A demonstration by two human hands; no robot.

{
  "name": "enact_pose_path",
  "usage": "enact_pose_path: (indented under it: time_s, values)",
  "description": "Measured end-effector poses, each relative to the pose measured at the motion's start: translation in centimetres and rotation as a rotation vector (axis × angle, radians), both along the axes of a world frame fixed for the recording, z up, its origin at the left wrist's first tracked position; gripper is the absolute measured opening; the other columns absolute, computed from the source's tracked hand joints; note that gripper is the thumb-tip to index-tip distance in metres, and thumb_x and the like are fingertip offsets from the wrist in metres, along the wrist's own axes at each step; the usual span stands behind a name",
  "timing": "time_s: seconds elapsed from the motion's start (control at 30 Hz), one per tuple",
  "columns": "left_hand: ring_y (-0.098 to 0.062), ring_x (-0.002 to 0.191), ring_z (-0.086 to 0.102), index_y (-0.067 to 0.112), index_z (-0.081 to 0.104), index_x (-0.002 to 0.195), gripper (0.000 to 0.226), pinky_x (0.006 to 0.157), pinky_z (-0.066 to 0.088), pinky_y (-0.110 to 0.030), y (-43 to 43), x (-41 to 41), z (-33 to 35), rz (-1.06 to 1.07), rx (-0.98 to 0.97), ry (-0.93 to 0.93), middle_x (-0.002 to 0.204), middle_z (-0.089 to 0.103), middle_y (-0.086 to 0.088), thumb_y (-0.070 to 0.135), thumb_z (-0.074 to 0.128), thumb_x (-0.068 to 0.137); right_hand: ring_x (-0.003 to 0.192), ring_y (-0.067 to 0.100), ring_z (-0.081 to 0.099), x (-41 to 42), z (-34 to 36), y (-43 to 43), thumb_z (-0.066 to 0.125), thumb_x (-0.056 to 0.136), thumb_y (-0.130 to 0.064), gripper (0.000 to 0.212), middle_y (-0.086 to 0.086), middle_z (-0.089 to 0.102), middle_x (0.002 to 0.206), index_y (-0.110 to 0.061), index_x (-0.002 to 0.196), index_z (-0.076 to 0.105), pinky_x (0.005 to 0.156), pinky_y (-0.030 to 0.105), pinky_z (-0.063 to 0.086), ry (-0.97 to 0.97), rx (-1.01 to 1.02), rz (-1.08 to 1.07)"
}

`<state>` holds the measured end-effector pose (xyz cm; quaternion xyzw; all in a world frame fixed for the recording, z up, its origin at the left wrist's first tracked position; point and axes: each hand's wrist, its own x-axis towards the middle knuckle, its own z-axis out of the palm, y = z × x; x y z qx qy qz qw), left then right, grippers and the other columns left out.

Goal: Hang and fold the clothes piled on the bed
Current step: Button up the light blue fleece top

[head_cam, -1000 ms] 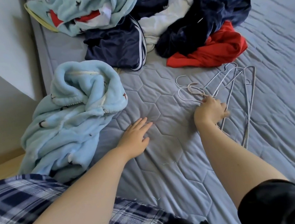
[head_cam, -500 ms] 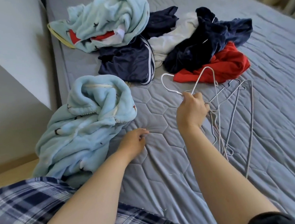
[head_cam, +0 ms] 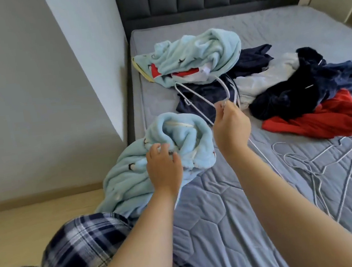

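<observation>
Head view, left to right

- Plaid trouser leg (head_cam: 78, 245) at the lower left, at the bed's (head_cam: 225, 220) edge
- Light-blue fleece garment (head_cam: 127, 179) bunched at the near-left side of the bed, partly hanging over the edge
- Left hand (head_cam: 163, 168) on the fleece garment, fingers bent and slightly spread, fingertips touching the fabric; cannot tell whether they pinch a fold
- Right hand (head_cam: 231, 124) raised above the bed, just right of the fleece garment, fingers and thumb pinching a white wire hanger (head_cam: 188, 102) near its neck; hanger tilted, clear of the mattress
- Pile of clothes (head_cam: 275, 81) behind: second blue fleece, navy and white items, red garment (head_cam: 324, 121) at its near-right edge
- Loose hangers (head_cam: 341, 170) flat on the bed, right of the right arm, tangled
</observation>
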<state>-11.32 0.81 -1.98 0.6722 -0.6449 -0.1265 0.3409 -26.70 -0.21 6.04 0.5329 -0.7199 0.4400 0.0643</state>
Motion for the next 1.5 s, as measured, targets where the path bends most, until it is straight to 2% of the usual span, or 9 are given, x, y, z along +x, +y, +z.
enact_pose_path:
  time_s: [0.13,0.33,0.7,0.8,0.87,0.93,1.07,1.2,1.5]
  values:
    - [-0.026,0.105,0.054,0.018,0.051,0.121,0.037,0.088,0.043,-0.04,-1.6,1.4,-0.3,0.095,0.318,0.305,0.119,0.06,-0.003,0.04,0.045,0.092,0.063,0.03,0.048,1.9,-1.6,-1.2,0.036,0.101,-0.02,0.028,0.005,0.049,0.068,-0.011,0.075,0.043,0.057,0.033,0.024,-0.042,0.152,0.064]
    - [-0.031,0.107,0.058,0.018,0.031,0.141,0.088,0.097,0.043,-0.044,-5.0,3.6,0.6,0.083,0.552,0.382,0.121,0.06,-0.008,0.067,0.051,0.071,0.059,0.025,0.039,4.5,-3.9,-1.4,0.045,0.097,-0.016,0.033,-0.001,0.043,0.059,-0.014,0.066,0.034,0.057,0.032,0.024,-0.042,0.215,0.215]
    - [-0.035,0.094,0.059,0.007,0.059,0.086,0.025,0.081,0.046,-0.04,-6.6,6.0,0.1,0.217,0.443,0.488,0.091,0.063,-0.013,0.03,0.051,0.087,0.043,0.024,0.03,7.4,-3.3,-1.5,0.054,0.084,-0.008,0.036,0.004,0.033,0.047,-0.012,0.056,0.032,0.047,0.03,0.024,0.021,0.013,0.324]
    - [-0.034,0.095,0.061,0.002,0.064,0.094,0.029,0.082,0.049,-0.04,-6.7,7.4,0.6,0.264,0.405,0.64,0.094,0.066,-0.017,0.027,0.049,0.09,0.049,0.028,0.048,6.6,-2.1,-2.2,0.052,0.093,-0.01,0.029,0.012,0.053,0.053,0.0,0.066,0.055,0.049,0.035,0.034,-0.235,-0.01,0.21]
    - [-0.03,0.091,0.062,0.004,0.065,0.095,0.028,0.081,0.051,-0.038,-6.5,8.1,0.9,0.305,0.38,0.714,0.093,0.067,-0.014,0.028,0.05,0.09,0.051,0.006,0.052,6.0,-0.8,-2.8,0.049,0.095,-0.016,0.029,-0.004,0.057,0.057,-0.005,0.069,0.059,0.052,0.025,0.038,-0.5,-0.101,0.145]
    - [-0.027,0.087,0.062,0.005,0.065,0.097,0.027,0.079,0.052,-0.036,-6.2,8.6,1.3,0.317,0.387,0.805,0.092,0.068,-0.012,0.027,0.052,0.089,0.049,-0.005,0.051,5.6,0.5,-3.5,0.051,0.095,-0.02,0.042,-0.014,0.054,0.056,-0.011,0.055,0.047,0.049,0.011,0.034,-0.621,-0.173,0.068]
    - [-0.028,0.087,0.065,0.008,0.066,0.091,0.031,0.081,0.054,-0.04,-5.4,9.2,1.5,0.287,0.407,0.857,0.09,0.07,-0.013,0.036,0.054,0.089,0.037,0.007,0.029,4.8,2.5,-4.3,0.053,0.093,-0.031,0.057,-0.007,0.037,0.041,-0.016,0.046,0.026,0.04,0.018,0.022,-0.749,-0.208,0.007]
    - [-0.018,0.072,0.064,0.016,0.064,0.081,0.033,0.052,0.049,-0.023,-4.9,10.0,1.9,0.307,0.398,0.925,0.076,0.066,-0.003,0.044,0.05,0.091,0.039,0.014,0.015,5.8,3.6,-4.2,0.052,0.089,-0.031,0.056,-0.005,0.017,0.038,-0.019,0.045,0.02,0.042,0.027,0.015,-0.496,-0.015,-0.03]
    - [-0.035,0.093,0.063,0.004,0.068,0.087,0.032,0.084,0.051,-0.039,-4.6,11.8,1.7,0.59,0.209,0.862,0.092,0.067,-0.013,0.03,0.049,0.09,0.059,0.026,0.04,6.9,3.0,-3.5,0.045,0.091,-0.02,0.037,0.0,0.033,0.05,-0.009,0.056,0.044,0.056,0.031,0.025,-0.169,0.199,-0.016]
